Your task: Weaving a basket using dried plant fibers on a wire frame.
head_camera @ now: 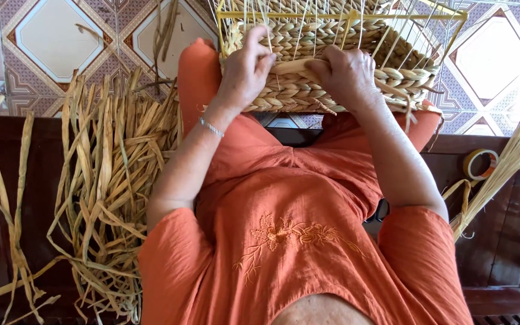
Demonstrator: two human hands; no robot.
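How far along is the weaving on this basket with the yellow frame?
Done: several braided straw rows wrap the yellow wire-framed woven basket. In hand: the left hand and right hand work a pale flat straw strand across the side. Left: upper uprights near the rim remain bare, and a pile of dried straw strips lies beside.

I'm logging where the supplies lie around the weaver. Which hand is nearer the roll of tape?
The right hand, on the woven basket, is nearer the roll of tape, which lies lower right. The left hand is farther left.
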